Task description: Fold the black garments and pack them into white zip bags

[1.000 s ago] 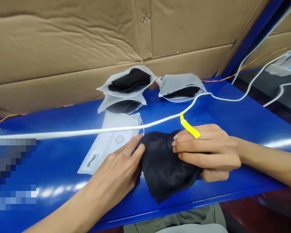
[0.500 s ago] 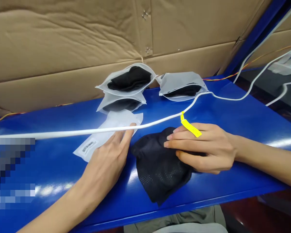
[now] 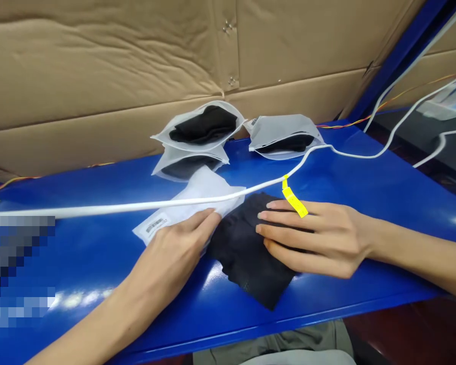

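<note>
A folded black cloth point(image 3: 251, 248) lies on the blue table, its lower corner pointing toward the front edge. My right hand point(image 3: 315, 235) rests flat on the cloth's right part, fingers spread a little. Left of the cloth is a frosted white bag point(image 3: 197, 192) with a barcode label at its left end. The fingers of my left hand point(image 3: 186, 238) pinch the bag's near edge, beside the cloth. The bag's right corner touches the top left of the cloth.
Two open bags with black cloth inside point(image 3: 205, 124) stand at the back, another point(image 3: 287, 134) to their right. A white cable point(image 3: 167, 204) with a yellow tag point(image 3: 294, 201) crosses above the table point(image 3: 365, 187). Cardboard point(image 3: 99, 61) lines the back.
The white bag has shifted right, toward the cloth, and my left hand has closed on its edge. The black cloth has turned and flattened under my right hand, whose fingers have spread.
</note>
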The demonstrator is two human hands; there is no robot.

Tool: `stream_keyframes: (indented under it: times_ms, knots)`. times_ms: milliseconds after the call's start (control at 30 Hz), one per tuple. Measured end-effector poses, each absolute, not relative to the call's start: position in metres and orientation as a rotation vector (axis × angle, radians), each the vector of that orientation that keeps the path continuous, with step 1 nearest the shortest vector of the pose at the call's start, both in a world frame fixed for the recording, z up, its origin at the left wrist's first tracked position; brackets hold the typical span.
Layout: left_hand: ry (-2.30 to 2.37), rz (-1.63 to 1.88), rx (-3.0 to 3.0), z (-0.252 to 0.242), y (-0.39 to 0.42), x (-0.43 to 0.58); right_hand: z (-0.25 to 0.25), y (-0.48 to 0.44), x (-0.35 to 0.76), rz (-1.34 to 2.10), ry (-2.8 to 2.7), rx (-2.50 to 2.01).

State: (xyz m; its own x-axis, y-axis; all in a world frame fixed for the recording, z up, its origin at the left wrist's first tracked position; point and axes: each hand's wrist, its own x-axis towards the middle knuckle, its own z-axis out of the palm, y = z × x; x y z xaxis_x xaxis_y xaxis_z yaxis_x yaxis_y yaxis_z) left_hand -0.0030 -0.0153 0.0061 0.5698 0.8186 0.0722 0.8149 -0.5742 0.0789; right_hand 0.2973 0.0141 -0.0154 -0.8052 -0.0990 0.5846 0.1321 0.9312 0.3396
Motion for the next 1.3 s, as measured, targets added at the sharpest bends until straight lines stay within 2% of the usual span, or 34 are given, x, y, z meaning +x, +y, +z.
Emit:
stream_keyframes:
  times_ms: [100, 233, 533, 933, 1133, 1300]
  knots:
    - [1.298, 0.218, 2.825, 0.002, -0.014, -0.002, -0.024, 0.009, 0.293, -0.353, -2.39, 0.028]
    - [1.175, 0.401, 2.788, -0.005, -0.011, -0.002, -0.033, -0.004, 0.281, -0.074, -2.293, -0.199]
    - [1.068, 0.637, 2.671, 0.001, -0.01, 0.002, -0.034, -0.04, 0.261, 0.167, -1.959, -0.606]
    - [0.825, 0.61, 2.526, 0.002, -0.007, -0.004, -0.039, -0.045, 0.259, -0.152, -2.012, -0.619]
    - [0.972, 0.705, 2.474, -0.004, -0.005, -0.003, -0.038, -0.015, 0.274, -0.462, -2.259, -0.247]
    - [1.018, 0.714, 2.484, -0.005, -0.011, -0.002, -0.024, -0.001, 0.283, -0.417, -2.44, -0.123]
